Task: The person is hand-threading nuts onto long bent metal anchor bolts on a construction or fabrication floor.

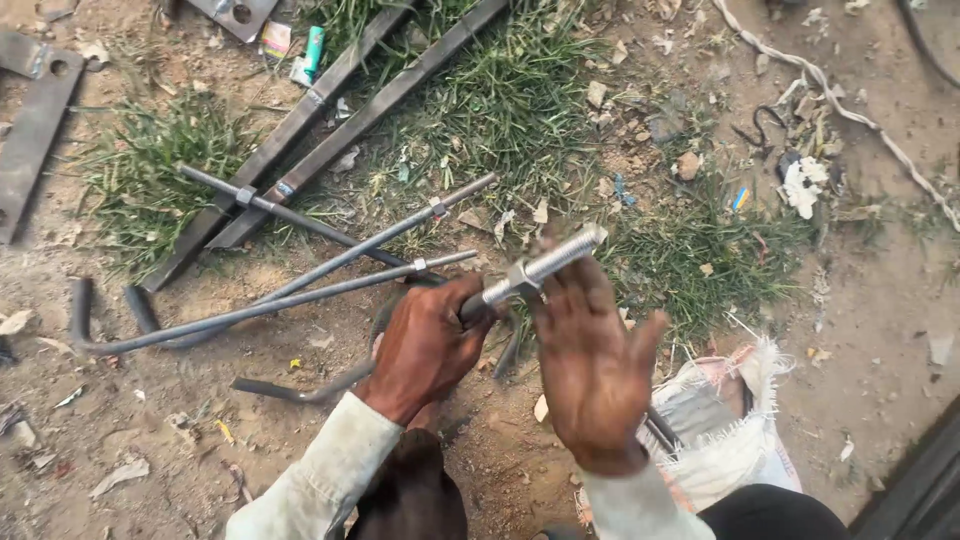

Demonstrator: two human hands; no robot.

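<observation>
Our left hand [425,345] grips the threaded rod [545,268], axis rising rightward; our right hand [590,365], open, palms its nut [520,277]

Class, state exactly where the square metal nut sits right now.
In the head view, near centre, the square metal nut sits on the grey threaded rod, between the left hand gripping the rod and the open right hand.

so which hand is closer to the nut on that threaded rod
Right. The right hand has fingers at the nut; the left hand grips the threaded rod just below it.
</observation>
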